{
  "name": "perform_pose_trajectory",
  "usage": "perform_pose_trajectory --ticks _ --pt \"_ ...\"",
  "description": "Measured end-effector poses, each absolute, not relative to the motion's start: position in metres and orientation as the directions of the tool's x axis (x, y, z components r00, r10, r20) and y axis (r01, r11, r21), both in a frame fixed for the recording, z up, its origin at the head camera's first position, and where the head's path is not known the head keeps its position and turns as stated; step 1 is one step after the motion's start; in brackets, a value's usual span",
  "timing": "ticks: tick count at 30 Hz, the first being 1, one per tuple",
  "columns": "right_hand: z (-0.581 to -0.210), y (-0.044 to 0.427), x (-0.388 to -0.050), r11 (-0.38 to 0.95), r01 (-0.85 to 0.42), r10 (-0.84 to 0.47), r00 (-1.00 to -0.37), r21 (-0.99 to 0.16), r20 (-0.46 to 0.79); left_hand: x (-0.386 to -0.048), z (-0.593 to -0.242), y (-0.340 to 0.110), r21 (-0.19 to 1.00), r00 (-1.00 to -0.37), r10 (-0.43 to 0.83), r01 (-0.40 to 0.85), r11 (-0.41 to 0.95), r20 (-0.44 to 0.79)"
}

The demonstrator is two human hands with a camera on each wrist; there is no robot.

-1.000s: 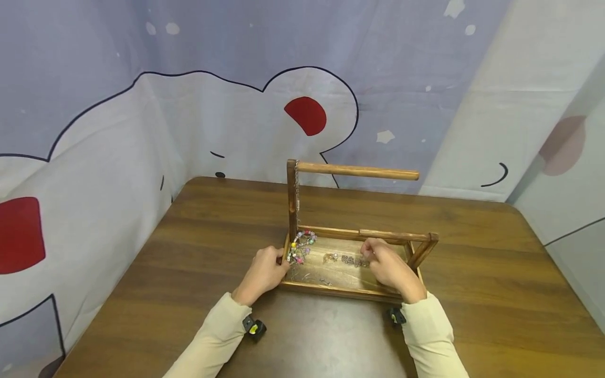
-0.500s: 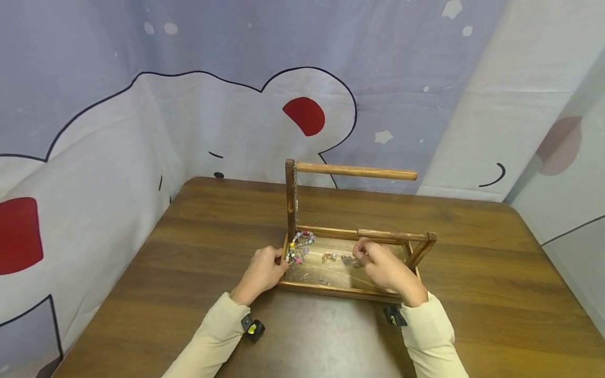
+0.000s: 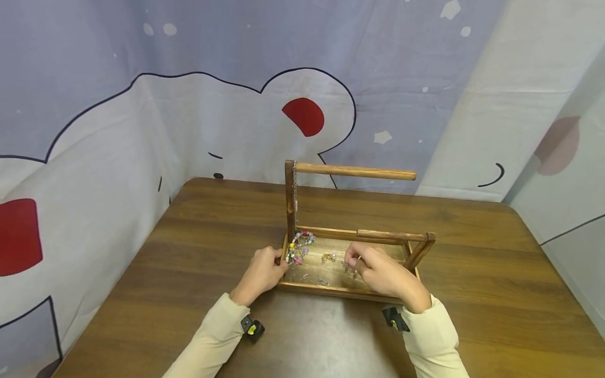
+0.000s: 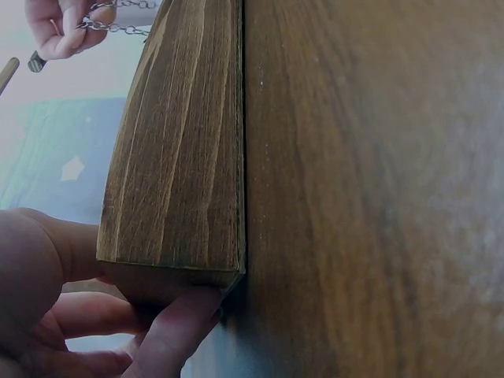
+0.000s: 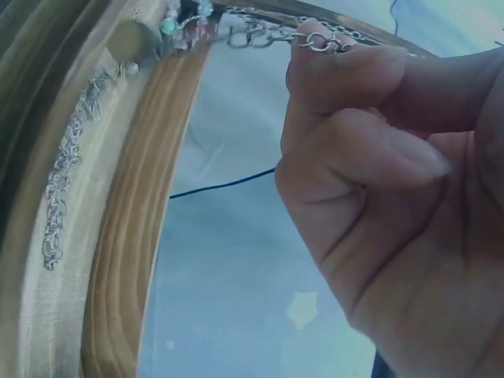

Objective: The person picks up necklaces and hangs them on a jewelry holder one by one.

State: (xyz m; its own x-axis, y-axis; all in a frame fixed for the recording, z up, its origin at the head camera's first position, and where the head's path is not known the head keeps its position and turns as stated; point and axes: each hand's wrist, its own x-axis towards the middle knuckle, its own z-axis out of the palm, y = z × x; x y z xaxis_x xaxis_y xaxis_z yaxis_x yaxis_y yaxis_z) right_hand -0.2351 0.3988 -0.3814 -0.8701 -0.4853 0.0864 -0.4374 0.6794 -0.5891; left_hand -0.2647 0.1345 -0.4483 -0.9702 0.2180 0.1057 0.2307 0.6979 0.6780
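Wood-grain table (image 3: 227, 226), sheen in front of the tray; printed cloth (image 3: 212, 121) hangs behind far edge and along both sides. Wooden tray (image 3: 331, 290) sits between left and right edges. Left hand (image 3: 262, 270) grips tray's left end; right hand (image 3: 383, 270) pinches silver chain (image 5: 260, 35) over tray.

The silver-coloured chain of open links (image 5: 252, 35) is smooth, shiny metal. The brown rectangular wooden tray (image 4: 173, 142) shows streaky grain on its end wall, rather matt and a little rough, while its floor is paler wood with a soft sheen. The light-brown round wooden bar (image 3: 359, 172) looks smooth and visibly grained. Below, the dark-brown wood-grained tabletop (image 3: 222, 231) is smooth and faintly glossy — a pale glare lies near its front. The grey-blue and white printed backdrop (image 3: 212, 126) is matt, creased cloth; the cream sleeves (image 3: 427, 328) — cloth too — are dull and wrinkled.
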Motion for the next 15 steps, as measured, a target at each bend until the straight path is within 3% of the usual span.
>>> perform_pose_trajectory --ticks 15 --pt "-0.356 0.394 -0.228 0.590 -0.476 -0.462 -0.862 -0.652 0.211 -0.263 -0.449 0.134 0.692 -0.971 0.220 0.223 0.686 0.095"
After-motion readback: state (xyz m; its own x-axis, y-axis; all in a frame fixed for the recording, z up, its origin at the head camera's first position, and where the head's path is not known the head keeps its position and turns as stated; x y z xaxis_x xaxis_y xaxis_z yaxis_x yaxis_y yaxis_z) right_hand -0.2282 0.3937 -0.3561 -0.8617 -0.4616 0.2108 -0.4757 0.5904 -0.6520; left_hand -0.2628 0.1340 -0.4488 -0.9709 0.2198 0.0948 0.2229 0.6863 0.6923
